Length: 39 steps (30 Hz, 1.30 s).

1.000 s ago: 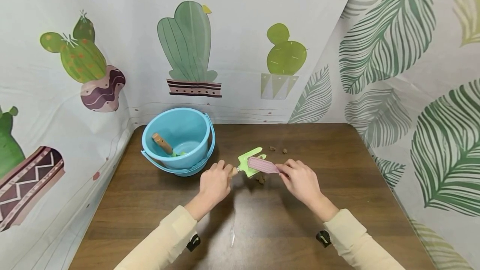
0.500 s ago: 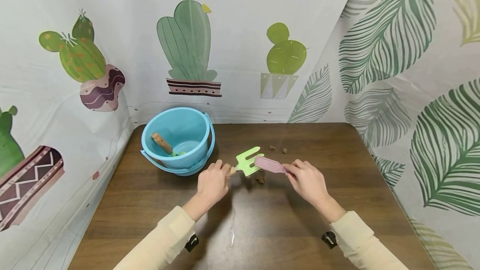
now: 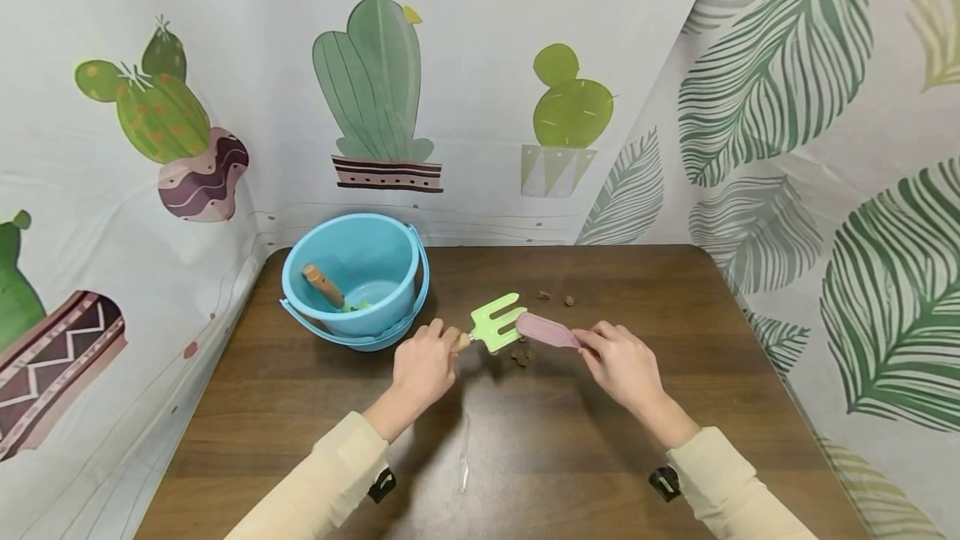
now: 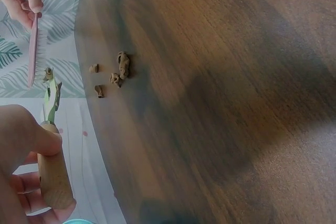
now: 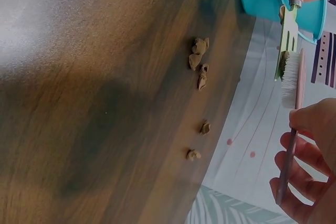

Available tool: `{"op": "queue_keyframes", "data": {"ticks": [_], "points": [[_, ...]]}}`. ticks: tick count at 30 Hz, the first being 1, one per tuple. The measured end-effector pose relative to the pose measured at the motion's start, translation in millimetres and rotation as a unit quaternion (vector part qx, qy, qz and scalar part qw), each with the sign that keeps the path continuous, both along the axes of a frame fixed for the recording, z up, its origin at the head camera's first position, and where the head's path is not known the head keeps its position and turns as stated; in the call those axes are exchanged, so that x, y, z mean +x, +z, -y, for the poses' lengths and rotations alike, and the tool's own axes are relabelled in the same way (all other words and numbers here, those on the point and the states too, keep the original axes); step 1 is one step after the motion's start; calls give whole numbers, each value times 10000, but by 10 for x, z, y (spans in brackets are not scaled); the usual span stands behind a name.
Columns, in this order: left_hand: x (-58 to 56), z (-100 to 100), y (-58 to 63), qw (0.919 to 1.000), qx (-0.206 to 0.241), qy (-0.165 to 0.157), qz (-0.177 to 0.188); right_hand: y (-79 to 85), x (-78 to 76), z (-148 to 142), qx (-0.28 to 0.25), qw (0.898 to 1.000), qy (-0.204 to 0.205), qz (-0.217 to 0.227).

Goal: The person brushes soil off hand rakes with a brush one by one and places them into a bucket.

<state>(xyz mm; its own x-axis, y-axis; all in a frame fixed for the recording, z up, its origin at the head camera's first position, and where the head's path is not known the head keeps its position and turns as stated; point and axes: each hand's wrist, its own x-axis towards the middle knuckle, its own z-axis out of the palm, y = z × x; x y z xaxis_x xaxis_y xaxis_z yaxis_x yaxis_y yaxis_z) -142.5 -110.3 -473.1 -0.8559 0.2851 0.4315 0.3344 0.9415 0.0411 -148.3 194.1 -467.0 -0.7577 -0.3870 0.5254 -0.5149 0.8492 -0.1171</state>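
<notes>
My left hand (image 3: 425, 365) grips the wooden handle (image 4: 55, 177) of a small hand fork with light green tines (image 3: 486, 327). The fork is held above the table, its tines pointing right. Opposite, my right hand (image 3: 621, 363) pinches the thin handle of a pink brush (image 3: 547, 330). Its white bristles (image 5: 289, 90) face down and meet the tine ends in the right wrist view. Dark brown bits cling to the tines. Below lie several brown crumbly lumps (image 5: 199, 47) on the table; two smaller pieces, including a brown bit (image 3: 569, 301), sit farther back.
A light blue bucket (image 3: 375, 326) stands at the table's back left, its handle hanging down in front. Inside leans another wooden-handled tool (image 3: 324, 286) with a green end. The brown wooden table (image 3: 675, 307) ends against a printed cloth backdrop (image 3: 480, 107).
My right hand has drawn the brush rightward along the fork, from over its tines to their tips. The fork has shifted slightly left and its tines show more fully. The bucket stays put.
</notes>
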Motion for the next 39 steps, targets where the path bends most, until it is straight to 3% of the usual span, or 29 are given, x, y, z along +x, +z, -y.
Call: {"op": "queue_keyframes", "data": {"ticks": [15,30,39], "points": [[-1,14,-18,9999,-106,50,38,-22,29,-62,-64,10000,-26,2],[-8,-50,-4,9998,-100,16,145,40,24,168,105,9995,307,25],[3,-29,10,10000,-50,10,-25,12,19,140,277,9994,222,0]]}}
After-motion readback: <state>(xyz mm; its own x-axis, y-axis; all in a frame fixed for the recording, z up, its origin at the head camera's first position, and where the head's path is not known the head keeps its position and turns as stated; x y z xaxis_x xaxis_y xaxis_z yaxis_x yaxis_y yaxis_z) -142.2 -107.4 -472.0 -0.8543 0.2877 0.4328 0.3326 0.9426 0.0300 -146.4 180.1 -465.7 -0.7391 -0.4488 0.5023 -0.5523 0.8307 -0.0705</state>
